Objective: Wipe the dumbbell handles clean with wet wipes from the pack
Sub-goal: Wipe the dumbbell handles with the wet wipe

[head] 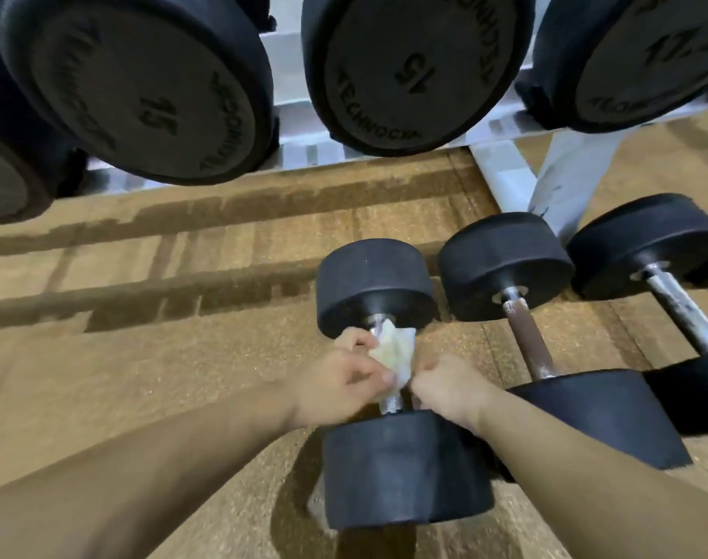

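A black dumbbell (405, 466) lies on the floor in front of me, its metal handle mostly wrapped in a crumpled white wet wipe (394, 351). My left hand (340, 381) grips the wipe around the handle from the left side. Just right of the handle, my right hand (445, 387) has curled fingers at the wipe's lower edge; whether it pinches the wipe is hidden. The wipe pack is not in view.
Two more dumbbells lie to the right, one with a brown rusty handle (528, 336) and one with a chrome handle (683, 312). A white rack (505, 163) above holds large black dumbbells marked 15 (417, 70). The floor is brown speckled rubber (142, 357).
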A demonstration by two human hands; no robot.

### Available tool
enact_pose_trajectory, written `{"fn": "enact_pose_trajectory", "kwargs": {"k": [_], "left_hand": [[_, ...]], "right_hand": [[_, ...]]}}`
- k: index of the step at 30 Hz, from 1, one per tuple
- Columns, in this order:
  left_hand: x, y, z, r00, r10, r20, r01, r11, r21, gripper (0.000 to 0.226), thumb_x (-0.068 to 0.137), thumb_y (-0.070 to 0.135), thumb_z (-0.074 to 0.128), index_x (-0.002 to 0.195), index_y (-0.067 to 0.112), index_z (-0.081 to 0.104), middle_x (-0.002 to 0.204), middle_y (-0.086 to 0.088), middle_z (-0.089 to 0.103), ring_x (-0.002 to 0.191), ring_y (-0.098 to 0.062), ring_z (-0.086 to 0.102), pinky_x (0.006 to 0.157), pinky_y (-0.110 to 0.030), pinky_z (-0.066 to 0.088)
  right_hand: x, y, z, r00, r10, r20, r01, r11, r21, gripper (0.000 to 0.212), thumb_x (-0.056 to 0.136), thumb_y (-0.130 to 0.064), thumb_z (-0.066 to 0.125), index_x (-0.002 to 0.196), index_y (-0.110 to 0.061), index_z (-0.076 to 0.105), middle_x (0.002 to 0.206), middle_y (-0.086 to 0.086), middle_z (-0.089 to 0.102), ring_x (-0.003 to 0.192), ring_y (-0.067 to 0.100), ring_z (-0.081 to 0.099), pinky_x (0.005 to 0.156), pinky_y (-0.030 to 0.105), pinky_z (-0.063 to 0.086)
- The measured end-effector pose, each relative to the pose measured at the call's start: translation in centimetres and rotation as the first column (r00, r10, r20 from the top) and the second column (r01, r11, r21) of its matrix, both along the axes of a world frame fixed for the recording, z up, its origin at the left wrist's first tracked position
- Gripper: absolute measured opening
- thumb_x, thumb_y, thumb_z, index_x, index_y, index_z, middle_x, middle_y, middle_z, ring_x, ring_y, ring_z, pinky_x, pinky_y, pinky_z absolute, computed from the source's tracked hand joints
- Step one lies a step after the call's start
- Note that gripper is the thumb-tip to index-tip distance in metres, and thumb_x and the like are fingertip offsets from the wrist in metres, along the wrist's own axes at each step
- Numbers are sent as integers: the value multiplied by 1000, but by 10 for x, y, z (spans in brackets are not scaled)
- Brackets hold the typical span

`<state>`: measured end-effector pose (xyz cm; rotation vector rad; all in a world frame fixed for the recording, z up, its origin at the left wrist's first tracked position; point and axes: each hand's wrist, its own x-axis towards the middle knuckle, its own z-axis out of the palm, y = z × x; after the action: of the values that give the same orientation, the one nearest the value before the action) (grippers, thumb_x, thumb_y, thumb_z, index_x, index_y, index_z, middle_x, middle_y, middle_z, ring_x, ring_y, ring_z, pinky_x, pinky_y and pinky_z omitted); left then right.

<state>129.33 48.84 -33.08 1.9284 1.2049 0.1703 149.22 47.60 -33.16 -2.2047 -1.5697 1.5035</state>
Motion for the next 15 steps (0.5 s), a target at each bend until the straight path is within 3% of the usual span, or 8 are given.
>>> {"fn": "enact_pose_trajectory", "kwargs": {"k": [2, 4, 5, 7, 9, 11, 13, 15], "left_hand": [[4, -1, -23, 969, 206, 140, -204, 979, -26, 30, 101, 35, 58, 88, 16, 77, 115, 7, 50, 106, 7, 52, 97, -16, 39], [8, 0, -39, 817, 517, 254, -512, 854, -89, 26, 95, 41, 64, 81, 21, 72, 96, 5, 64, 87, -8, 66, 88, -35, 56], [11, -1, -43, 749, 618, 238, -591, 786, -180, 27, 91, 48, 67, 81, 23, 71, 87, 5, 70, 81, -15, 70, 84, -44, 59], [21, -5, -41, 735, 669, 110, -591, 712, -378, 35, 87, 54, 69, 88, 20, 75, 77, 4, 76, 69, -19, 72, 81, -46, 62], [31, -4, -34, 792, 609, -33, -529, 659, -534, 39, 91, 51, 67, 93, 13, 75, 73, 1, 75, 61, -15, 67, 75, -36, 62], [41, 4, -30, 804, 590, -80, -491, 581, -649, 29, 95, 43, 66, 99, 15, 72, 79, -3, 74, 65, -16, 64, 70, -31, 58], [54, 12, -30, 733, 678, -55, -463, 436, -772, 14, 97, 20, 64, 102, 8, 67, 86, -15, 69, 67, -23, 62, 65, -34, 55], [67, 20, -31, 606, 794, -54, -461, 295, -837, 6, 95, 0, 55, 95, -1, 61, 77, -22, 60, 56, -27, 57, 57, -36, 51]], "right_hand": [[-1, 2, -13, 999, -38, -12, 38, 999, 1, 32, 68, -34, 53, 82, -15, 74, 88, 7, 76, 90, 32, 72, 91, 49, 58], [-1, 3, -16, 998, -69, -9, 69, 998, -16, 27, 65, -33, 52, 73, -16, 71, 84, 6, 76, 90, 33, 71, 90, 48, 58], [-2, 3, -16, 998, -67, -12, 67, 998, -7, 25, 64, -33, 52, 69, -17, 70, 81, 4, 76, 89, 33, 72, 89, 48, 58], [-5, 3, -13, 999, -38, -5, 38, 999, 14, 26, 65, -34, 54, 72, -19, 74, 76, 3, 76, 87, 31, 73, 88, 50, 58], [-8, 3, -11, 997, -74, -9, 75, 997, 20, 33, 62, -38, 55, 79, -21, 76, 76, 3, 76, 85, 31, 73, 88, 51, 59], [-9, 3, -11, 987, -161, 2, 160, 985, 66, 38, 56, -45, 54, 79, -22, 74, 74, 1, 74, 85, 32, 72, 86, 48, 59], [-8, 1, -9, 974, -223, 31, 218, 967, 132, 27, 61, -37, 55, 79, -21, 66, 73, -1, 72, 82, 30, 69, 81, 44, 58], [-8, -2, -8, 967, -251, 33, 243, 957, 157, 20, 65, -29, 55, 84, -23, 62, 74, -1, 71, 80, 27, 67, 81, 45, 57]]}}
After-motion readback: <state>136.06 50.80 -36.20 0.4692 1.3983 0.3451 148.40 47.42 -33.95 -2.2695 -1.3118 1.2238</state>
